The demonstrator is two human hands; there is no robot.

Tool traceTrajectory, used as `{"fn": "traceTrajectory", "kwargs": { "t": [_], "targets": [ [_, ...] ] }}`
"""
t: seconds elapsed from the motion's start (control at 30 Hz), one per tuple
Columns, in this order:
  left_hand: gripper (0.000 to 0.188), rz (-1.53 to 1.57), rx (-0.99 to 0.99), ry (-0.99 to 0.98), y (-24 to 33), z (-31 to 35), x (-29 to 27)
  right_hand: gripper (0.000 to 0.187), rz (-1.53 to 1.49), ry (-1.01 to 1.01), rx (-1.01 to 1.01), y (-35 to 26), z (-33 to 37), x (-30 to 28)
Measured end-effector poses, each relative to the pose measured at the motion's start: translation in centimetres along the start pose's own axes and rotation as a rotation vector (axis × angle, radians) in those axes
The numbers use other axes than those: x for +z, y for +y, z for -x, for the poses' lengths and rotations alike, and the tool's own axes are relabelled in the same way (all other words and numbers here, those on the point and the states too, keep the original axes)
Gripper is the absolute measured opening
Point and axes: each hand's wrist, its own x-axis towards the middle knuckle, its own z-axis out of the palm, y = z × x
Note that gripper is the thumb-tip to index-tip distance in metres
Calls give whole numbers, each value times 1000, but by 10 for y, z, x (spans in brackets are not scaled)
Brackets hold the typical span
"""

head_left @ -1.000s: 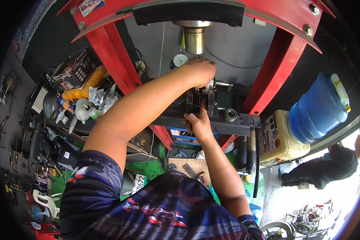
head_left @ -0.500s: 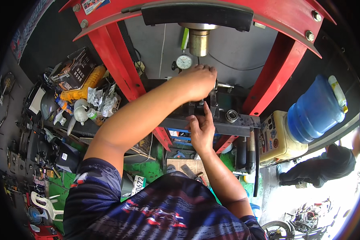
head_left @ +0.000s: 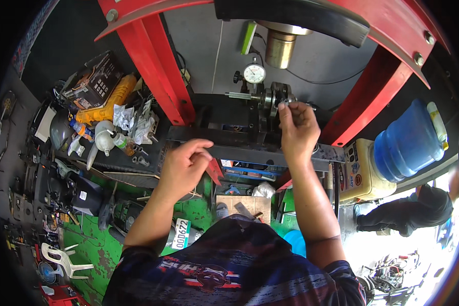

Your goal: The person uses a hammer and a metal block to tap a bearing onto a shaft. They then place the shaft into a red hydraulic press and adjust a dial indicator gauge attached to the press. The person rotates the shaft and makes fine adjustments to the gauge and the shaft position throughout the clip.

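A crankshaft with round metal webs [head_left: 279, 96] lies across dark supports on the press bed, its thin shaft end pointing left. Over it stands a round white-faced dial gauge [head_left: 254, 73]. My right hand [head_left: 300, 133] is at the right side of the webs, thumb and fingertips pinched on their near edge. My left hand [head_left: 184, 171] hovers in front of the bed, to the left, well apart from the crankshaft. Its fingers are loosely bent, the index finger and thumb apart, with nothing seen in them. A metal ring on the bed is mostly hidden behind my right wrist.
A red press frame [head_left: 155, 71] surrounds the work, its metal ram [head_left: 280, 50] hanging above. Left is a bench with a box [head_left: 94, 81], a yellow case [head_left: 112, 104] and bottles. A blue water jug [head_left: 408, 143] and beige canister [head_left: 359, 171] stand right, with another person [head_left: 408, 209] beyond.
My left hand has come off the crankshaft and drawn back to the lower left. My right hand has moved up and right to the webs. The view has shifted slightly.
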Motion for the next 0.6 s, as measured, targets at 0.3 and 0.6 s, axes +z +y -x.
{"fn": "traceTrajectory", "kwargs": {
  "t": [0.3, 0.6],
  "targets": [
    [28, 33, -303, 84, -93, 55, -7, 16, 331, -42, -424, -20, -46, 14],
    [27, 99, -345, 128, -107, 63, -3, 21, 580, -179, -462, -17, -56, 10]
  ]
}}
